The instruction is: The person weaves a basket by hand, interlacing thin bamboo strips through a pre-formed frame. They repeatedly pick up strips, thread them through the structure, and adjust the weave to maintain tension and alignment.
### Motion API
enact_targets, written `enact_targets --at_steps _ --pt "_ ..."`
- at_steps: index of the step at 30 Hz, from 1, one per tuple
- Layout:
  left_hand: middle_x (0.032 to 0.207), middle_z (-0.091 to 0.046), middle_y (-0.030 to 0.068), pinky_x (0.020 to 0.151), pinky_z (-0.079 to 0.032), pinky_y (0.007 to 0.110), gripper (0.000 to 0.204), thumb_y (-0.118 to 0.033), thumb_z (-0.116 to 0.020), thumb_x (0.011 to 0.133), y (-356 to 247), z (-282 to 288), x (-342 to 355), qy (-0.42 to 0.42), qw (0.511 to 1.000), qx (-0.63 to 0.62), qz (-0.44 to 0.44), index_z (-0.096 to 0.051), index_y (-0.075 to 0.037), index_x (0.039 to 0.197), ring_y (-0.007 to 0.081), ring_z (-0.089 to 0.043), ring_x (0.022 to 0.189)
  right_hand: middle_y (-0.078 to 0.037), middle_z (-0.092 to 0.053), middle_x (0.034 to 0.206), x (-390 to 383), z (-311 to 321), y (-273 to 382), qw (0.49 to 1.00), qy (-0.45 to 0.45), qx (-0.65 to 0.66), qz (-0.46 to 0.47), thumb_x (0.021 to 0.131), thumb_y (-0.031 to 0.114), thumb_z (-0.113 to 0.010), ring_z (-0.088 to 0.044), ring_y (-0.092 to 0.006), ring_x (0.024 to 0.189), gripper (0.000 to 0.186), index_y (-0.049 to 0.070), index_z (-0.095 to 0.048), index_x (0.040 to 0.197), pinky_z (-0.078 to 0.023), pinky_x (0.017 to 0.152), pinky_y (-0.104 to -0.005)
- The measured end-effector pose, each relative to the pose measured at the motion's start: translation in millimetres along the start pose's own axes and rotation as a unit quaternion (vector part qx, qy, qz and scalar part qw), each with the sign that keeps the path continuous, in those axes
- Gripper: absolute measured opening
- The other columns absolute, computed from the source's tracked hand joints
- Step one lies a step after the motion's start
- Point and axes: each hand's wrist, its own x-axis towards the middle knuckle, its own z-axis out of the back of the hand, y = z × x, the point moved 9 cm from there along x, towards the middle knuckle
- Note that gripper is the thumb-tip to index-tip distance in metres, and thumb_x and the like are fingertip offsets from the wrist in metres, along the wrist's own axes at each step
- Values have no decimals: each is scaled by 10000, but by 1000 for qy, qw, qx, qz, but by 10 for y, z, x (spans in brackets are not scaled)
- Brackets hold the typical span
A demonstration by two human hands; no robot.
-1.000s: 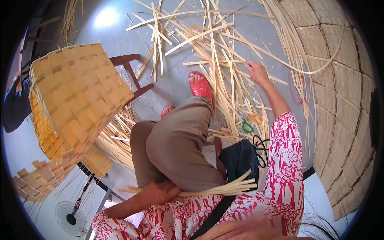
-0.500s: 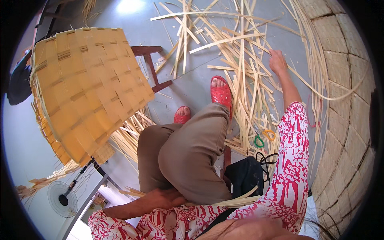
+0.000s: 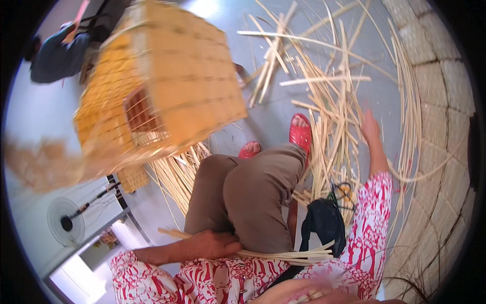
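Note:
My left hand lies in my lap, its fingers closed over a small bundle of pale split-bamboo strips that pokes out on both sides. Reaching out to the right, my right hand hangs beside the pile of loose strips on the floor. Motion smears its fingers, so any grip is hidden. A long bent strip curves from behind that forearm toward the woven mat. A black bag rests beside my right thigh, with orange scissor-like handles just beyond.
A large yellow woven basket stands at the left, near more strips. Woven matting lines the right side. A fan stands at lower left. Another person sits at far upper left. My red sandals rest on the grey floor.
The whole view has swung, so the basket and floor strips sit differently and more of the basket shows. My right hand is now blurred and appears closer in; the left stays in my lap.

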Motion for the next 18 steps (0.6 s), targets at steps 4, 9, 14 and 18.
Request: enact_targets --at_steps 4,9,14,18 --pt "914 -588 146 724 -550 452 210 -266 -510 961 -97 -184 -199 -51 994 -95 30 -477 -60 990 339 -641 877 -254 -663 965 -83 -211 -501 990 -63 43 115 872 167 -535 -630 -468 908 211 30 -594 1021 -486 764 -550" --pt "845 -589 221 698 -479 540 329 -368 -489 1006 59 -381 -299 -98 994 -41 -25 -446 -43 977 452 -600 816 -70 -537 565 -854 620 -828 952 -63 296 39 917 190 -577 -518 -169 420 178 51 -550 809 -386 354 -332" --pt "855 -621 235 687 -480 554 371 -415 -481 1002 96 -464 -428 -140 989 12 -43 -455 -46 988 461 -609 797 -50 -581 614 -1385 1986 -966 881 -151 444 67 988 175 -514 -429 -87 421 119 82 -567 937 -318 371 -225" --pt "882 -632 234 705 -480 568 408 -447 -437 1014 207 -495 -351 -192 978 62 -51 -472 -44 1059 457 -615 821 -36 -579 775 -1862 3511 -727 749 -394 506 164 1027 183 -481 -437 -70 563 178 62 -586 1105 -349 469 -198"
